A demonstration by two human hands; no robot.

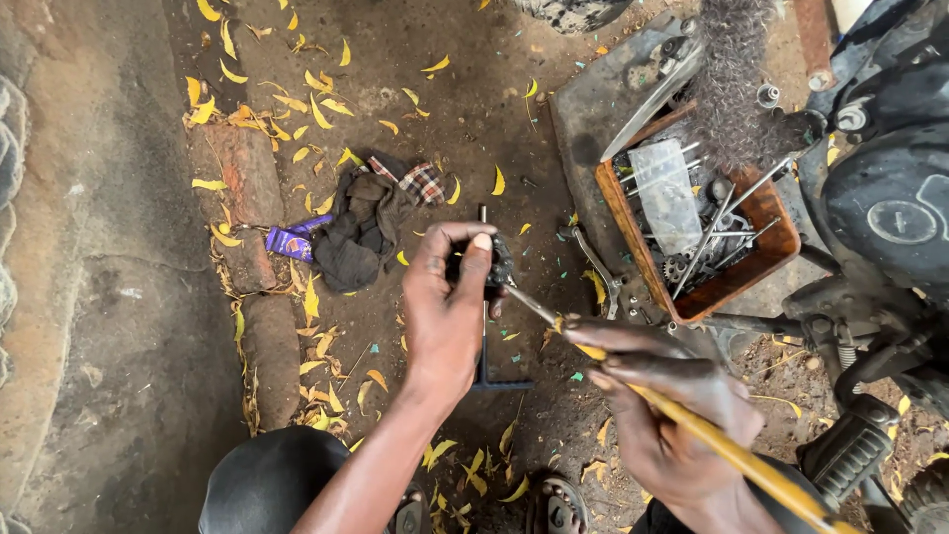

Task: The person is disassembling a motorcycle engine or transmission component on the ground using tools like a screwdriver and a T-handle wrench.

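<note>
Nearest the lens, lower right: right hand closed around a yellow-handled brush, its thin metal end angled up-left into a small dark greasy part. Just left of centre, left hand, wrist bent and fingers curled, grip pinched shut on that part above the dirt floor. Risk, by judgement: oily part slipping from the pinch under brush pressure, dropping among the yellow leaves.
</note>
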